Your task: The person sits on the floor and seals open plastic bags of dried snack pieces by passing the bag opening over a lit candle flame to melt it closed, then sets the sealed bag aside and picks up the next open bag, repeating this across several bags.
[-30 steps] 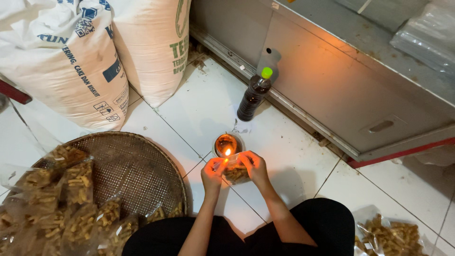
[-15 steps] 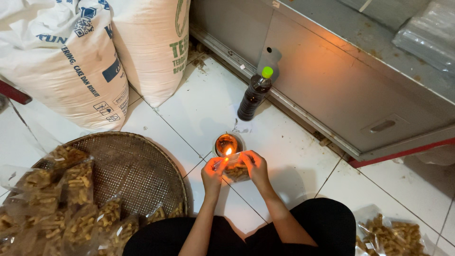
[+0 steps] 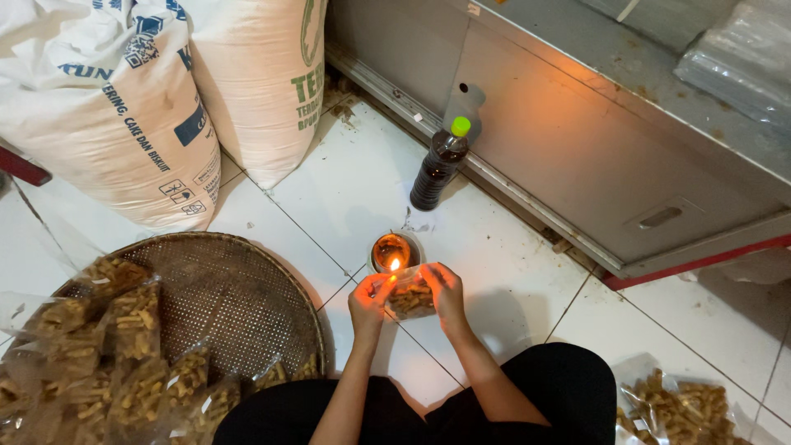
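Figure: sealing a snack bag at an open flame. Both hands grasp one small clear bag of fried snack sticks (image 3: 410, 298); the left hand (image 3: 367, 300) pinches its left edge and the right hand (image 3: 445, 290) grips its right side. The bag's upper edge lies at the flame (image 3: 395, 264), which burns in a small metal cup lamp (image 3: 393, 250) on the tiled floor (image 3: 346, 189) just beyond the fingertips. Compared with the views of a second and half a second ago, the hands stay almost in place; the bag edge is eased only slightly along the flame, which suggests the seam is being closed bit by bit and is not yet finished. Beyond the lamp stands a dark bottle with a green cap (image 3: 438, 165). To the left of the left hand lies a woven tray (image 3: 231, 288) bearing filled bags (image 3: 124, 338); a further bag (image 3: 684, 408) lies right of the right hand.
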`<action>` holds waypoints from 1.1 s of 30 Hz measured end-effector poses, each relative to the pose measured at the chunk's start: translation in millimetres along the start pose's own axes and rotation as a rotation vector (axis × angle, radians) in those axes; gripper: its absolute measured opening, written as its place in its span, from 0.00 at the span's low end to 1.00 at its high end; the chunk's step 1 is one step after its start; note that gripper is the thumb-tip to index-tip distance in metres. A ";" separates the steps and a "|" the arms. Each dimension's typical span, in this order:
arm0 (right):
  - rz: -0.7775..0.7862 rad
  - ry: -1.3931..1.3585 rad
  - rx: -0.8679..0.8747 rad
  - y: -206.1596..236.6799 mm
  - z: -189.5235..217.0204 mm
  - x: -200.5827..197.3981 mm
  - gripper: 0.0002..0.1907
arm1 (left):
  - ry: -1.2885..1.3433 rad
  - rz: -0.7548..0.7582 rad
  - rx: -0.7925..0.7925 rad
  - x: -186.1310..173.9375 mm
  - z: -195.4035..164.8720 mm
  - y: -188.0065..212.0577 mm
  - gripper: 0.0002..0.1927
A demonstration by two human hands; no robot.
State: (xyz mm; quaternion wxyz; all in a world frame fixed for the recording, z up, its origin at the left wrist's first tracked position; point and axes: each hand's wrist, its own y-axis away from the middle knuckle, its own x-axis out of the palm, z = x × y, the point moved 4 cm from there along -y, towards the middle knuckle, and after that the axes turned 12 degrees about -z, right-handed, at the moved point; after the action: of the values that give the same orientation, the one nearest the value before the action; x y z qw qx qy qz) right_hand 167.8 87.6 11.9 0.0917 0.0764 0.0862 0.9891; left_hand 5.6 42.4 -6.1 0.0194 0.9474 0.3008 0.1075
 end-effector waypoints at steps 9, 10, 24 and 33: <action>-0.020 -0.097 0.069 2.0 -2.4 -2.9 0.11 | 0.074 0.016 -0.065 1.9 3.5 0.2 0.09; -0.026 -0.100 0.070 1.6 -2.4 -3.3 0.12 | 0.099 0.022 -0.079 2.5 3.8 0.0 0.09; -0.092 -0.151 0.036 -2.4 -4.9 -8.3 0.12 | 0.092 0.018 -0.169 1.5 4.9 1.3 0.08; -0.137 -0.133 0.035 -1.4 -5.0 -10.5 0.10 | 0.133 0.046 -0.109 4.3 5.1 1.3 0.09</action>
State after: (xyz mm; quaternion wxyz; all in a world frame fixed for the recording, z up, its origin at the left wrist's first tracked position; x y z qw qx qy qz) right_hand 177.5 86.1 5.3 0.1634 0.1376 0.1022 0.9716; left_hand 10.8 43.9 -10.1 0.0483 0.9424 0.2732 0.1867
